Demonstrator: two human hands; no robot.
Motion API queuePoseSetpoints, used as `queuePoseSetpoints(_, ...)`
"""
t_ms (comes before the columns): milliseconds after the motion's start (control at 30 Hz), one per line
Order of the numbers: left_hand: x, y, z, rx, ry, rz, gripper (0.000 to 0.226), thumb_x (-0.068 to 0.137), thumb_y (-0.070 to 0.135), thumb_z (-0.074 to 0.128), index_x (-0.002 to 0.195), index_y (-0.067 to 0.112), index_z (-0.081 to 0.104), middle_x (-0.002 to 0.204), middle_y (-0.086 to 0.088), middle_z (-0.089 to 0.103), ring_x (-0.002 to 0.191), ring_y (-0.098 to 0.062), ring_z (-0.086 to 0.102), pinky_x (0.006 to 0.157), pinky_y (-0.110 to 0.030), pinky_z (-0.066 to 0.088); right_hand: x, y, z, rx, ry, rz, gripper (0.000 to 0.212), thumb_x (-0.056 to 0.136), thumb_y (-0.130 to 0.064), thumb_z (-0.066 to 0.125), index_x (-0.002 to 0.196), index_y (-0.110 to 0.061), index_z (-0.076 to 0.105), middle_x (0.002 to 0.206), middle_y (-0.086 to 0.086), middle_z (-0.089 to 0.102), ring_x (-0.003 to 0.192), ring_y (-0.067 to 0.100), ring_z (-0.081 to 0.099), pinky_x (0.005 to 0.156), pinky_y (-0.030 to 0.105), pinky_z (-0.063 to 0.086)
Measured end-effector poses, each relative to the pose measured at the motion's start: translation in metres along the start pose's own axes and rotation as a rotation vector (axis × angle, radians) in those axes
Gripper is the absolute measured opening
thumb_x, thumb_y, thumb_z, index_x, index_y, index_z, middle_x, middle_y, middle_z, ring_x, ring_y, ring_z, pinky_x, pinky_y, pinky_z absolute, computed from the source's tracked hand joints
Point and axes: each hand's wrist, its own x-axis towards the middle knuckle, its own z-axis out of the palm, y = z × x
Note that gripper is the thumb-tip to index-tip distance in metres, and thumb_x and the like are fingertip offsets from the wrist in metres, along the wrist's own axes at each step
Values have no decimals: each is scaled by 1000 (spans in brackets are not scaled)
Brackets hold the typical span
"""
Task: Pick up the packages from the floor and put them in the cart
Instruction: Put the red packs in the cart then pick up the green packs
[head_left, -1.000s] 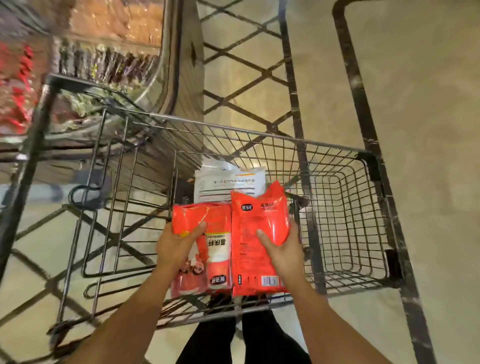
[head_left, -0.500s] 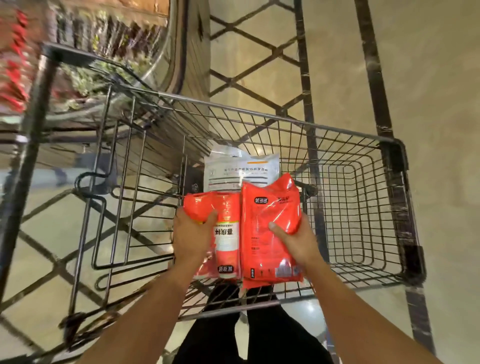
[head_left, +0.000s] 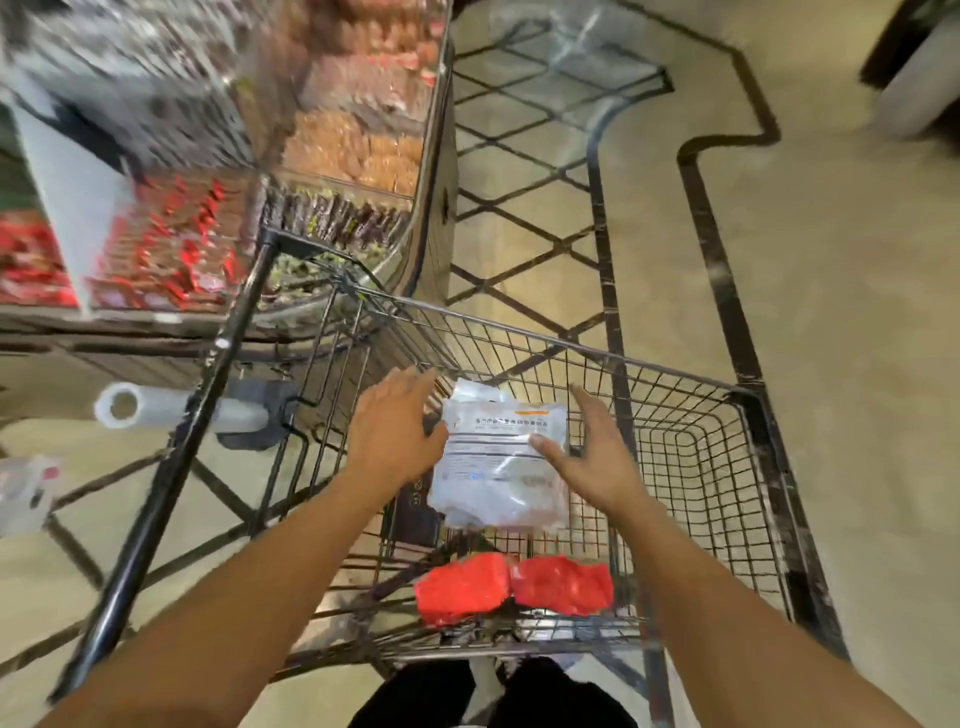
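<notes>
Two red packages (head_left: 511, 584) lie side by side in the near end of the black wire cart (head_left: 748, 395). Beyond them a white package (head_left: 498, 467) with printed text rests in the cart basket. My left hand (head_left: 395, 431) hovers over the cart at the white package's left edge, fingers spread and empty. My right hand (head_left: 592, 452) hovers at its right edge, fingers apart, the thumb touching or just over the package.
A display counter with trays of wrapped snacks (head_left: 218, 156) stands to the left, close against the cart. A white roll (head_left: 124, 410) hangs below it. The cart handle bar (head_left: 171, 483) runs diagonally at left. Patterned tiled floor (head_left: 857, 312) stretches to the right.
Both hands have let go of the two red packages, which now lie in the cart's near end. The hands have moved forward to either side of the white package.
</notes>
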Motion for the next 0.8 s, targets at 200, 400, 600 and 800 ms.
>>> queuePoseSetpoints(200, -13, 2, -78, 140, 134, -117, 75, 98, 55, 46, 163, 24, 24, 168, -5, 28, 155, -25, 22, 125, -44, 18, 23, -75, -43, -285, -40, -304, 94, 87, -80, 38, 163, -26, 29, 168, 2, 32, 156, 24, 26, 124, 47, 29)
queuePoseSetpoints(400, -62, -26, -165, 285, 319, -281, 77, 91, 60, 38, 159, 24, 35, 162, -5, 40, 150, -27, 32, 121, -47, 26, 40, -156, -61, -447, -37, -518, 99, 79, -88, 20, 161, -33, 30, 165, -1, 37, 152, 27, 33, 118, 51, 36)
queuePoseSetpoints(600, -148, -83, -240, 405, 456, -511, 79, 83, 59, 42, 149, 19, 53, 150, -10, 56, 142, -31, 46, 114, -51, 35, 31, -265, -53, -540, -22, -770, 83, 94, -78, 33, 164, -35, 22, 171, -2, 27, 157, 27, 22, 123, 52, 29)
queuePoseSetpoints(800, -259, -159, -271, 395, 536, -748, 79, 83, 62, 42, 149, 20, 53, 149, -11, 56, 140, -31, 49, 113, -52, 38, -8, -388, -4, -554, -11, -980, 81, 96, -79, 23, 163, -35, 23, 170, -2, 30, 156, 27, 26, 123, 51, 28)
